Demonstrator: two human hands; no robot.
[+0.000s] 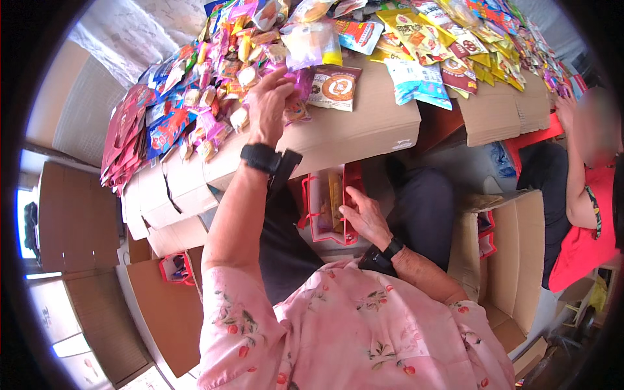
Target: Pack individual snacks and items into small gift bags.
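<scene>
My left hand [271, 100] is over the near edge of a pile of small wrapped snacks [209, 105] on a cardboard-covered table; whether its fingers touch a packet, I cannot tell. Just right of it lies a brown and white snack packet [335, 88]. My right hand [364, 214], fingers apart and holding nothing, is at the right rim of a red-edged gift bag [327, 239]. The bag stands upright and open between my knees, with yellow packets [336, 195] inside.
Flat dark-red bags [127, 131] are stacked at the table's left end. Yellow snack packets [414, 36] and a blue-white packet [419, 83] lie further right. Open cardboard boxes [514, 258] holding red-edged bags flank me. Another person [587, 204] in red sits at the far right.
</scene>
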